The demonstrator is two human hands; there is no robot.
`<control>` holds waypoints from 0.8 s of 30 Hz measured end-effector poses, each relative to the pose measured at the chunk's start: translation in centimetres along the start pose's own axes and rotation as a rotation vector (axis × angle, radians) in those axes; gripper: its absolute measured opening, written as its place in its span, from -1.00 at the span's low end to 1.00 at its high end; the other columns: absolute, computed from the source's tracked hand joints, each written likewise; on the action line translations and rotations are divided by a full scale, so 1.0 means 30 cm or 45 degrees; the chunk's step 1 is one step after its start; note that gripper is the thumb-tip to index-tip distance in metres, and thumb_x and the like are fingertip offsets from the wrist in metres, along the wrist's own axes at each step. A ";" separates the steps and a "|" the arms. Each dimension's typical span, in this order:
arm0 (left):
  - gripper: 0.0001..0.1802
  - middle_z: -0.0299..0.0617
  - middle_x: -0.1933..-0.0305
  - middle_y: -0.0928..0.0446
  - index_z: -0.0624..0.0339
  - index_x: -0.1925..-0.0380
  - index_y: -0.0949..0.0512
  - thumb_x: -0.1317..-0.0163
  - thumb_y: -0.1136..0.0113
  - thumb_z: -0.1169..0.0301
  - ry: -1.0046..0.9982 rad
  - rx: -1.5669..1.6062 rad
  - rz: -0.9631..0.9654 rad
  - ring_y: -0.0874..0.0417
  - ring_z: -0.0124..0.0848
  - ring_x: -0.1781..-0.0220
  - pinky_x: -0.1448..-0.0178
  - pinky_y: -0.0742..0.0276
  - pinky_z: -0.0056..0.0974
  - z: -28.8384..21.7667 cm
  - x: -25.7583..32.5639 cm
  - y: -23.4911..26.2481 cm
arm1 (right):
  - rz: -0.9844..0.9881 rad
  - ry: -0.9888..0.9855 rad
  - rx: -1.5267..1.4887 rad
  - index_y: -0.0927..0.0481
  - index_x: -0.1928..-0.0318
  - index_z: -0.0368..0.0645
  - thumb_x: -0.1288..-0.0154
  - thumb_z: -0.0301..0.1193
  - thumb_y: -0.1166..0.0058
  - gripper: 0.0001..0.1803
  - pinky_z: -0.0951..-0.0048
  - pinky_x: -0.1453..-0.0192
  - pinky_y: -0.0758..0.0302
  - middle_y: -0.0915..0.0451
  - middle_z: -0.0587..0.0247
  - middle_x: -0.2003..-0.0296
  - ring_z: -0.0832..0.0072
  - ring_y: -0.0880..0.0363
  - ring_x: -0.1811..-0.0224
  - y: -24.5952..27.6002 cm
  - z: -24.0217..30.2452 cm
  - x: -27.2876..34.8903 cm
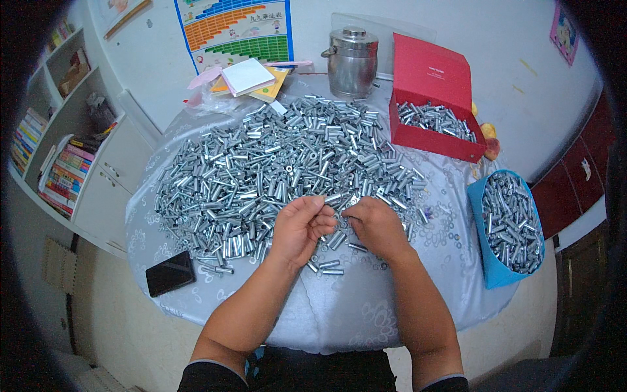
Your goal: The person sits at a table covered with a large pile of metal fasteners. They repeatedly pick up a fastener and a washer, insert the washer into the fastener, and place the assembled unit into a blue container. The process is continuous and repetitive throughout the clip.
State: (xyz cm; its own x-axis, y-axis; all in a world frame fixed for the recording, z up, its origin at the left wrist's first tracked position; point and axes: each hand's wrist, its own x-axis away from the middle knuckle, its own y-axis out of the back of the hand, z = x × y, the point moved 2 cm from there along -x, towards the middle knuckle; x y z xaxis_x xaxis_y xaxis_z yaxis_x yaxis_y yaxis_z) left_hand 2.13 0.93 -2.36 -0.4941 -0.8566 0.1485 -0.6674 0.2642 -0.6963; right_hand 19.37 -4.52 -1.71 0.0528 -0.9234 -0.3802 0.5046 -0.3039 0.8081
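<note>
We're looking down on a round table (366,313) under a pale cloth, a big heap of metal tubes (274,170) spread across it, with a red box (431,140) and a blue bag (491,261) of tubes at the right. Our left hand (299,227) and right hand (375,225) meet at the heap's near edge, fingers curled together, pinching one small tube (334,198) between them.

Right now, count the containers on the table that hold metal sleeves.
2. A red box with its lid up stands at the far right of the table, and a blue bag sits at the right edge. The lidded steel pot's contents are hidden.
</note>
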 end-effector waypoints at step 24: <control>-0.82 -0.13 0.39 -0.64 0.28 0.27 -0.55 -0.32 -0.16 0.36 -0.004 -0.211 -0.022 -0.68 -0.42 0.47 0.41 -0.66 -0.40 0.011 0.010 -0.026 | -0.294 -0.584 -1.292 -0.62 0.20 -0.32 -0.16 -0.59 -0.22 -0.83 0.57 0.21 -0.55 -0.66 0.21 0.30 0.57 -0.63 0.30 0.067 0.045 0.005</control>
State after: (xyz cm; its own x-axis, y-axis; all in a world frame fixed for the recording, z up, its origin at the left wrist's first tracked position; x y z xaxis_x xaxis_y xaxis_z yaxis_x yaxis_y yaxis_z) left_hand 2.70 0.33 -1.99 -0.4805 -0.8628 0.1572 -0.7586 0.3189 -0.5682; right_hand 19.22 -5.59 0.44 -0.3472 -0.9320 -0.1036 0.9371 -0.3406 -0.0764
